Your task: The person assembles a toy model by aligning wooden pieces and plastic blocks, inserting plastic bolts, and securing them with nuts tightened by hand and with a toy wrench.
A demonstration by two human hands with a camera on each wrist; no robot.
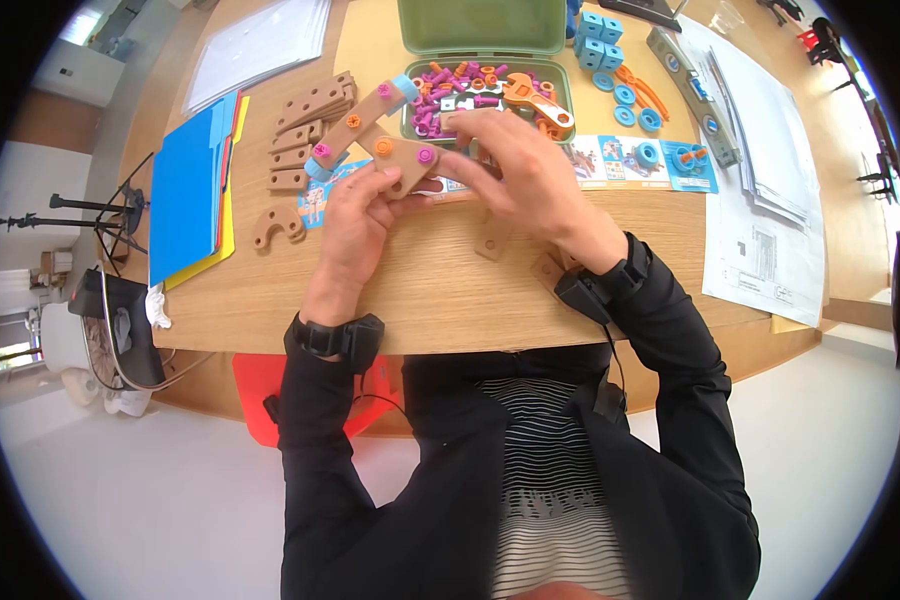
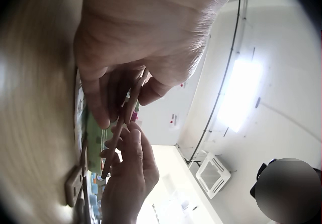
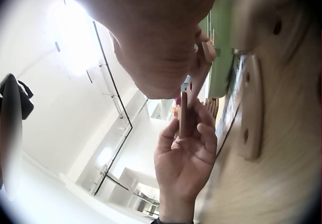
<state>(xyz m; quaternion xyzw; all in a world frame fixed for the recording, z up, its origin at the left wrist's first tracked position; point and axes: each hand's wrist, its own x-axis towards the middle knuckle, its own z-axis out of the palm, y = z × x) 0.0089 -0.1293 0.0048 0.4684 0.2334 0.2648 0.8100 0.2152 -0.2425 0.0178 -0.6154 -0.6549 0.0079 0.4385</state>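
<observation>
My left hand [image 1: 355, 225] grips the lower edge of a brown toy construction assembly [image 1: 407, 172], thumb on top. Purple and orange bolt heads stud its brown plates, and light-blue pieces sit at the ends of its upper strip. My right hand [image 1: 535, 175] is at the assembly's right side, its fingers pinching a brown strip with holes [image 3: 200, 75]. In the left wrist view this strip [image 2: 113, 151] runs from the assembly to my right fingers. The right hand covers much of it in the head view.
Beyond my hands stands an open green case [image 1: 560, 75] with purple and orange bolts and an orange wrench [image 1: 538, 97]. Brown pieces [image 1: 310, 105] and blue folders [image 1: 185, 190] lie left. Blue blocks [image 1: 598, 42], a level [image 1: 692, 95] and papers [image 1: 760, 250] are right.
</observation>
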